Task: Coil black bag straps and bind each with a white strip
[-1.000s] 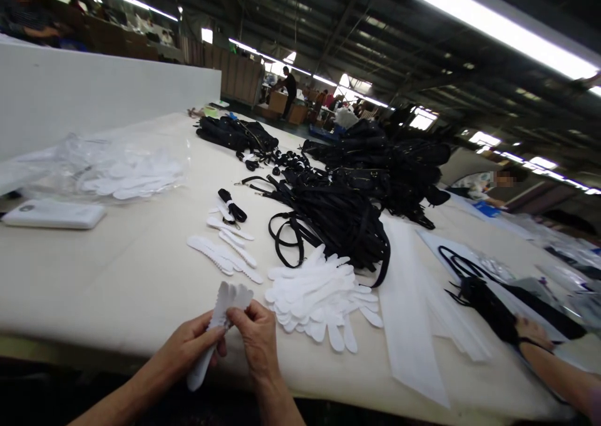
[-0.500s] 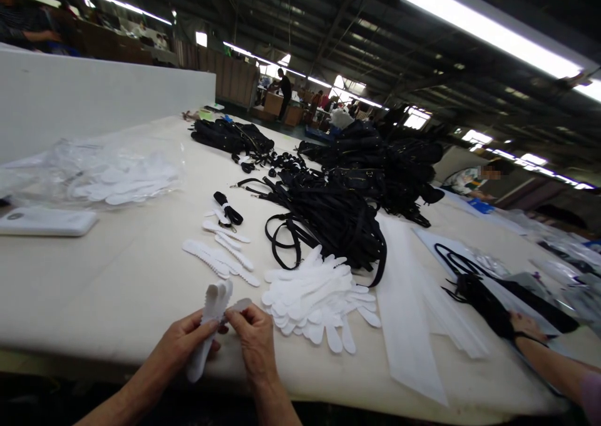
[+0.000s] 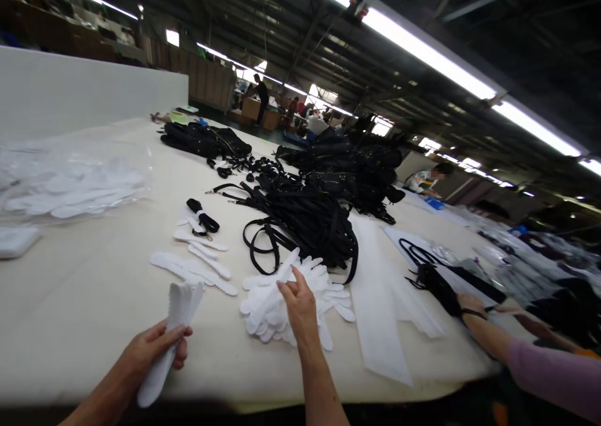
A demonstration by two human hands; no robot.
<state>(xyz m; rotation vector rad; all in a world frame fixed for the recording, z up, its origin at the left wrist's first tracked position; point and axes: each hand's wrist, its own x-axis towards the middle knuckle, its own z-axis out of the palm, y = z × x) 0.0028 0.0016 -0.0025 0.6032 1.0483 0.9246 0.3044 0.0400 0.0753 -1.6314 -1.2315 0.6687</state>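
My left hand [image 3: 162,344] is closed round a small stack of white serrated strips [image 3: 181,304], held upright and tilted above the table's front edge. Over the pile of white strips [image 3: 267,310] is my right hand [image 3: 298,294], its thumb and fingers pinching one white strip [image 3: 285,268] at the top of the pile. Several loose white strips [image 3: 190,269] lie flat to the left of the pile. A bundled black strap [image 3: 203,216] with a white strip round it rests behind them.
Black straps [image 3: 310,226] are heaped behind the pile, with black bags [image 3: 347,163] beyond. A plastic bag of white pieces [image 3: 79,185] lies left. White sheets [image 3: 380,313] lie right, near a co-worker's hand [image 3: 471,305] on a black bundle [image 3: 434,285].
My right hand has moved away from my left hand to the white pile and pinches a strip there. My left hand, with its stack, is lower and further left. The view has shifted right.
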